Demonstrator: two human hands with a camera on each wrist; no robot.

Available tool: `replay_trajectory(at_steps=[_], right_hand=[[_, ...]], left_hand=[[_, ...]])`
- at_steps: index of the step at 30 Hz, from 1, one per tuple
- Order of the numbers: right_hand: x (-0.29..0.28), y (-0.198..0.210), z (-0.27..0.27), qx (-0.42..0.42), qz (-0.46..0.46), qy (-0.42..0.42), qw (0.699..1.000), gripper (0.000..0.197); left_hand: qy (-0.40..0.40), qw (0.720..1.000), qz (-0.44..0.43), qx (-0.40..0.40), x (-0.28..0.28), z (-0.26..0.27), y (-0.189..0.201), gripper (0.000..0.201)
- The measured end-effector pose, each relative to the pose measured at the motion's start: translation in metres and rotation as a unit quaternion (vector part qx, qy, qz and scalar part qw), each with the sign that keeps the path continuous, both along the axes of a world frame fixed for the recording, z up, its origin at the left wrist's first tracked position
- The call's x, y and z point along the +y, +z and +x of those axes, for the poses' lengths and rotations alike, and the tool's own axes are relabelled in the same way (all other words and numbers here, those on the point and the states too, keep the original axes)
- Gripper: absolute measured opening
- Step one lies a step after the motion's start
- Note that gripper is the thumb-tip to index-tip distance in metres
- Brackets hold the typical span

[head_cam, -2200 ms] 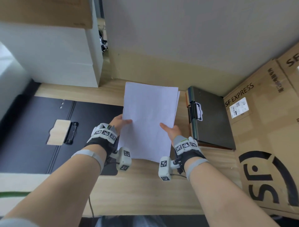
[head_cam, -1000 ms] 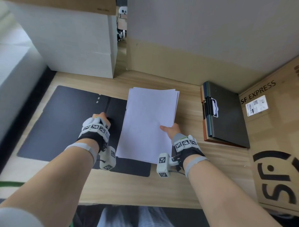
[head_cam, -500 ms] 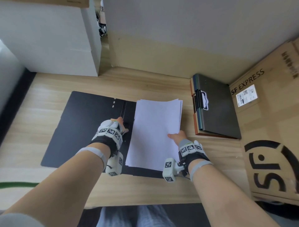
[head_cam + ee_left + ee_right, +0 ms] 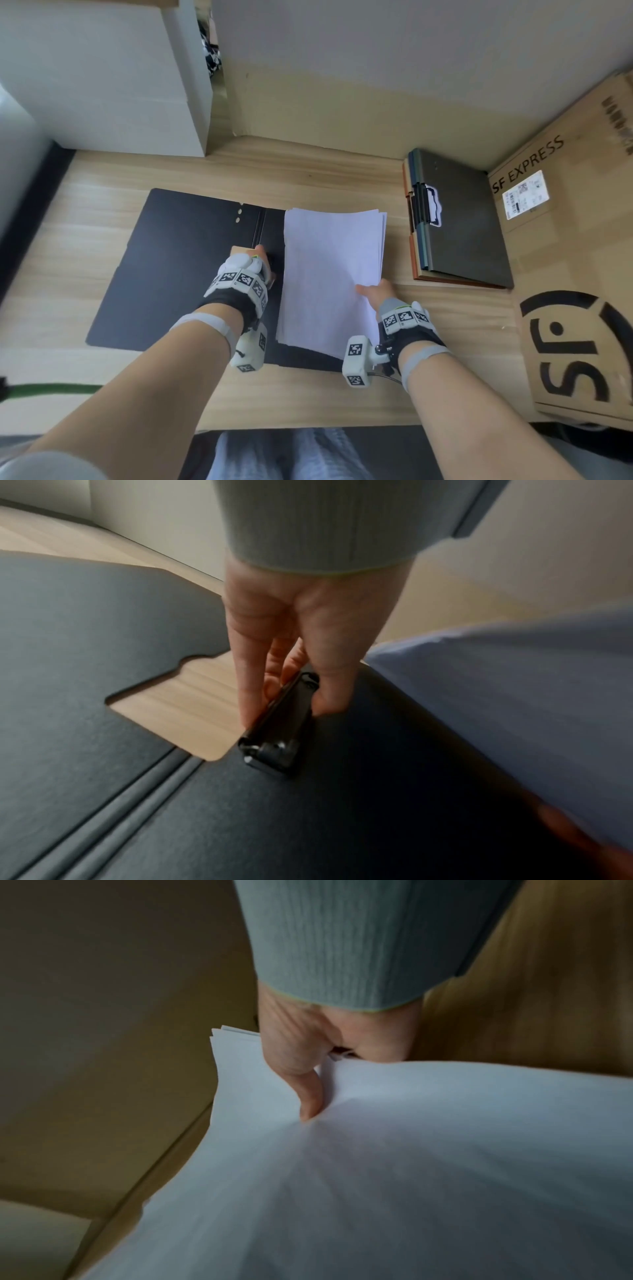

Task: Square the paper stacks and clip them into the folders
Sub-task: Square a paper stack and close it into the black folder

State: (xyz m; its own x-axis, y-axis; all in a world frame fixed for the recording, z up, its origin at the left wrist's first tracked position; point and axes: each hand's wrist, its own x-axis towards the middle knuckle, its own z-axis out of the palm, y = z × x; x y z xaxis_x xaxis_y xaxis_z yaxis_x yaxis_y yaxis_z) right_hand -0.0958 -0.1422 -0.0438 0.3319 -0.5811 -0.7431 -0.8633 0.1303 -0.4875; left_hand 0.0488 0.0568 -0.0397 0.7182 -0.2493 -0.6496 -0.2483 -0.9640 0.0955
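A black folder (image 4: 178, 260) lies spread flat on the wooden desk. My left hand (image 4: 255, 263) pinches its black metal clip (image 4: 279, 731) beside the spine, thumb on one side and fingers on the other, next to a cut-out in the cover. My right hand (image 4: 375, 291) grips a stack of white paper (image 4: 332, 270) at its right edge, thumb on top, and holds it over the folder's right half. The sheets fan slightly at the far right corner. In the right wrist view the thumb (image 4: 304, 1093) dents the paper (image 4: 411, 1177).
A pile of closed clip folders (image 4: 459, 219) lies at the back right of the desk (image 4: 308, 394). A large SF Express cardboard box (image 4: 575, 274) stands at the right edge. A white box (image 4: 102, 78) fills the back left, with a wall behind.
My left hand let go of the paper and went to the folder's clip. My right hand alone lowered the stack over the folder's right half.
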Motion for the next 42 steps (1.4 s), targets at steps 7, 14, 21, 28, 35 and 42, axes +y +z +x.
replay_trajectory(at_steps=[7,14,21,28,35,42], right_hand=[[0.013,-0.002,0.007,0.001,-0.004,0.02,1.0,0.055],[0.025,0.005,0.017,-0.003,-0.007,0.056,0.998,0.062],[0.031,0.009,0.022,-0.018,-0.008,0.075,0.997,0.051],[0.029,0.013,0.021,-0.029,-0.019,0.093,0.995,0.042],[0.029,0.005,0.019,-0.028,-0.011,0.098,0.995,0.038],[0.025,0.001,0.02,-0.061,0.001,0.074,0.995,0.042]], left_hand=[[0.031,0.998,-0.014,0.05,0.011,0.011,-0.004,0.044],[0.052,0.992,-0.057,0.099,0.013,0.02,-0.03,0.046],[0.026,0.997,-0.009,0.077,0.011,0.013,0.003,0.033],[-0.003,0.998,0.023,0.054,0.01,0.007,0.017,0.043],[-0.001,0.998,0.046,0.041,0.001,0.004,0.013,0.032],[0.072,0.996,0.027,0.042,-0.014,-0.009,0.007,0.049]])
